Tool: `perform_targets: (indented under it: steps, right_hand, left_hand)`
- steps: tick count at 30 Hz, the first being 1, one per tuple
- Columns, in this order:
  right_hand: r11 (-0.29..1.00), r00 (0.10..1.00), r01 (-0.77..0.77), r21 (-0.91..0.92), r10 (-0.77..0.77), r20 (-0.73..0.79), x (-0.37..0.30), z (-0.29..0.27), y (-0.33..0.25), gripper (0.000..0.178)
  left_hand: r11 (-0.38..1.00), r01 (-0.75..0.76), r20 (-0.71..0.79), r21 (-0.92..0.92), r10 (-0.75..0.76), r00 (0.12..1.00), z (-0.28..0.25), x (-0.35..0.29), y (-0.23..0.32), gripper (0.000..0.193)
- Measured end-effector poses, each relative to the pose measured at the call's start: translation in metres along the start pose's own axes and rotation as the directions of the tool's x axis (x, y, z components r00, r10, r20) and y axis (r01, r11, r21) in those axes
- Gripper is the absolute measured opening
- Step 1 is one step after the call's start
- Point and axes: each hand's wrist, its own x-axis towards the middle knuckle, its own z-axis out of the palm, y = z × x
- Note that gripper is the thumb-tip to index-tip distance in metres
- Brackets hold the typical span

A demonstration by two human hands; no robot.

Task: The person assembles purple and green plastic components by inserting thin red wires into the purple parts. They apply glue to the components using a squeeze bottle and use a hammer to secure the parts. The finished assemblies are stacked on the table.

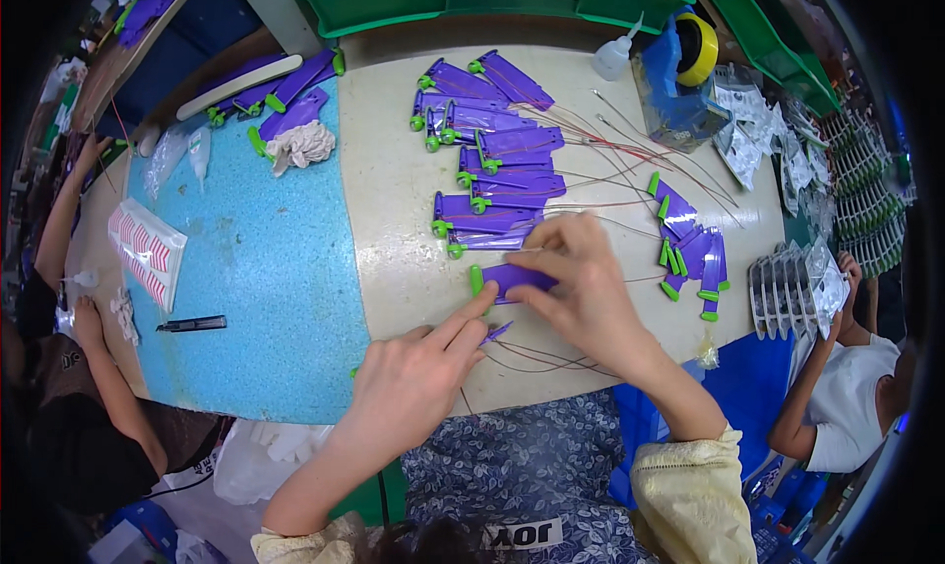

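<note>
Between my two hands, on the pale tabletop (394,259), is a flat purple plastic piece (522,279) with a bright green end. My right hand (591,293) grips it from the right, thumb and fingers around its edges. From the lower left, my left hand (415,372) presses its index fingertip on the green-end side while the other fingers curl under. A small purple part with thin wires (498,332) pokes out beside my left fingertips; whether they hold it is hidden. Just beyond my hands lie several purple pieces with green ends (507,149), thin red-brown wires trailing right.
More purple pieces (694,244) are heaped at right, near stacked metal parts (783,288). A blue tape dispenser (679,82) and a white squeeze bottle (615,57) stand at the back. On the blue mat (266,269) lie a black cutter (192,323) and a crumpled cloth (300,148). People sit at both sides.
</note>
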Motion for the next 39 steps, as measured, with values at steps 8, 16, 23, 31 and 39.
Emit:
perform_targets:
  steps: [8, 16, 23, 31, 39]
  right_hand:
    - [0.631, 0.890, -0.453, 0.630, 0.369, 0.270, -0.013, -0.010, -0.013, 0.035]
    - [0.656, 0.946, -0.253, 0.711, 0.323, 0.038, -0.029, -0.020, -0.023, 0.025]
    - [0.801, 0.973, -0.232, 0.552, 0.185, 0.141, -0.029, -0.051, -0.025, 0.017]
    - [0.688, 0.904, -0.423, 0.589, 0.361, 0.228, -0.033, -0.050, -0.029, 0.022]
    - [0.765, 0.904, -0.419, 0.490, 0.404, 0.142, -0.049, -0.040, -0.023, 0.019]
  left_hand:
    - [0.894, 0.243, -0.036, -0.377, -0.277, 0.960, -0.012, -0.001, 0.001, 0.030]
    - [0.725, -0.090, -0.245, -0.683, -0.112, 0.963, 0.002, 0.019, 0.018, 0.037]
    - [0.751, -0.086, -0.166, -0.654, -0.031, 0.986, -0.006, 0.013, 0.025, 0.037]
    - [0.818, -0.182, -0.343, -0.546, -0.020, 0.939, 0.007, 0.014, 0.037, 0.030]
    - [0.881, -0.065, -0.396, -0.468, -0.143, 0.907, 0.013, 0.010, 0.034, 0.026]
